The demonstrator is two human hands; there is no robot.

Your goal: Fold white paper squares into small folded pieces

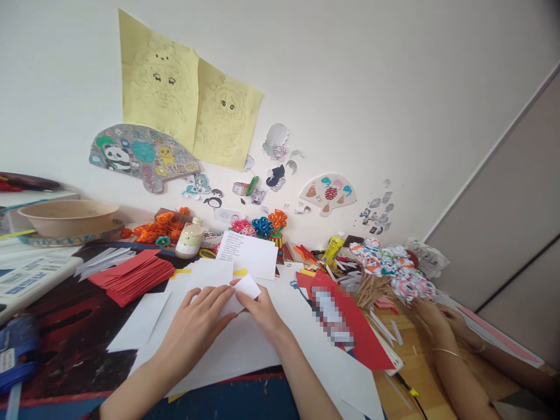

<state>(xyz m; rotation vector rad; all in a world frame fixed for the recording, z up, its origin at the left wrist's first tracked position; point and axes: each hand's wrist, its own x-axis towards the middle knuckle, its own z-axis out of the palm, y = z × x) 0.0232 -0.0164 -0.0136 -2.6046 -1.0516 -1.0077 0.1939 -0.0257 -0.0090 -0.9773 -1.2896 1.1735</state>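
2 hands on a small white paper piece (245,290) at desk centre, atop loose white sheets (227,344). L hand (196,322) lies flat, fingers spread narrow, pressing it; R hand (261,308) pinches its edge w/ thumb & fingertips. Red paper stack (133,277) sits left; a co-worker's hands (437,321) far right.

both forearms come up from the bottom edge and angle in toward each other. the left hand (196,321) lies palm down, fingers stretched forward and pressed flat. the right hand (261,310) sits just beside those fingertips, its own fingers bent in a pinch.
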